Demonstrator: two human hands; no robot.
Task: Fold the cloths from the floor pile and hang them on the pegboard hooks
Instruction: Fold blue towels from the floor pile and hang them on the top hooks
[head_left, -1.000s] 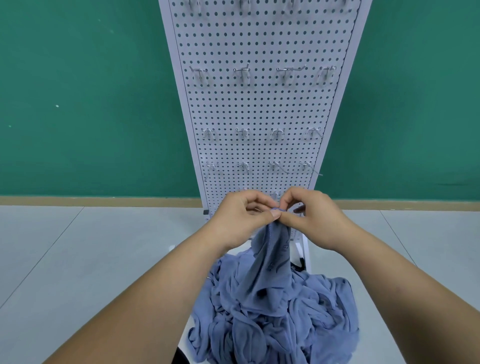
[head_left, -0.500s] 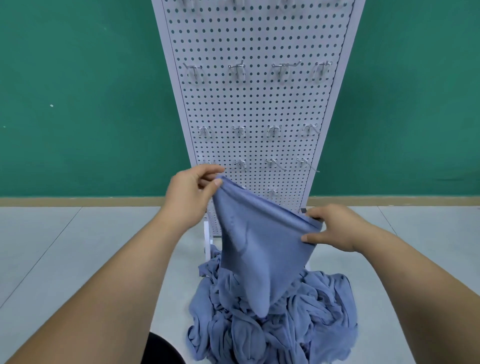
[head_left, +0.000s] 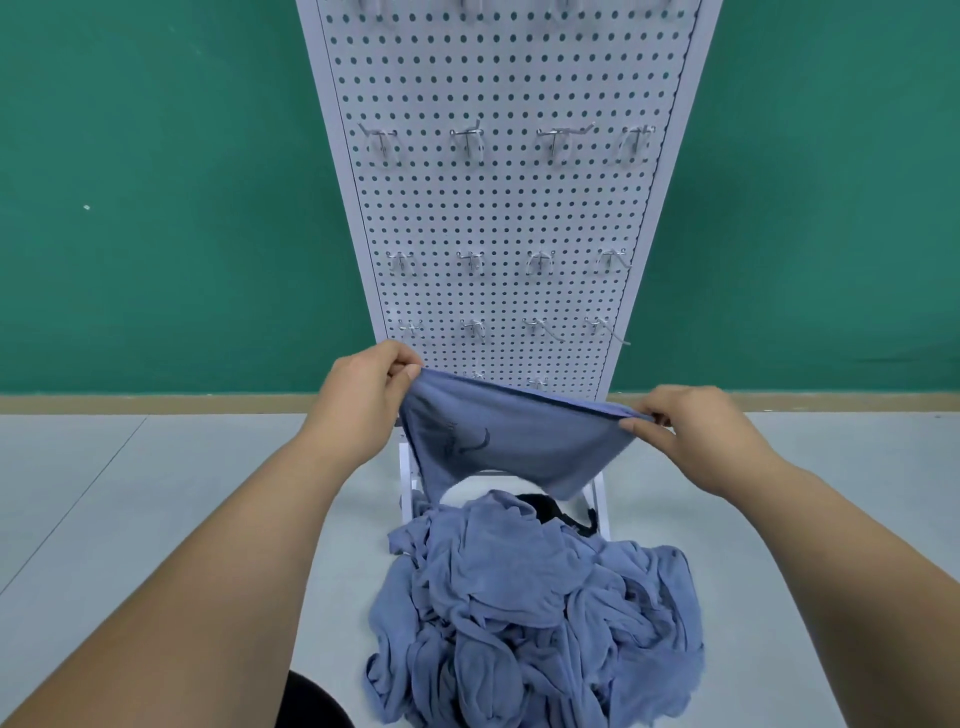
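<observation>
Your left hand (head_left: 358, 395) and right hand (head_left: 691, 431) each pinch a top corner of a blue cloth (head_left: 498, 441), stretched above the floor pile (head_left: 535, 618) before the pegboard (head_left: 498, 218).

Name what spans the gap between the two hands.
In the head view, a blue cloth stretches from the left hand to the right hand, pinched by both.

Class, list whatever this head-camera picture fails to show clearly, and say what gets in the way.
Head view, pegboard: top cut off by the upper edge.
Head view, lowest hooks: partly hidden behind the held cloth.
Head view, black item: mostly buried behind the pile, unidentifiable.
Head view, dark mark on cloth: too small to read.
</observation>
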